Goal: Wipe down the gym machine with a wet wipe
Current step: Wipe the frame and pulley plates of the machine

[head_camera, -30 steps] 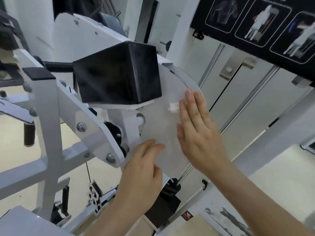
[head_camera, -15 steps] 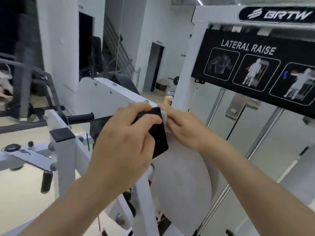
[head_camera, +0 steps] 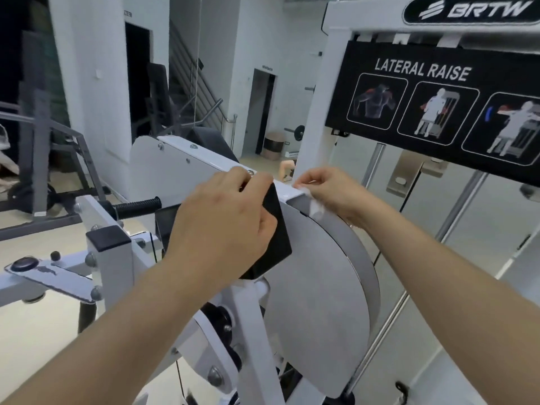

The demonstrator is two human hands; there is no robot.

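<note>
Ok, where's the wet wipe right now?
Head view, right of centre: the wet wipe is pinched in the right hand at the end of the white bar, above the grey disc.

The gym machine is standing white-framed, with a large grey disc showing its flat face. A black pad is sitting against the disc's upper left, and the left hand is gripping it. The wet wipe, small, white and crumpled, is lying on the disc's top rim, bunched in the right hand.
</note>
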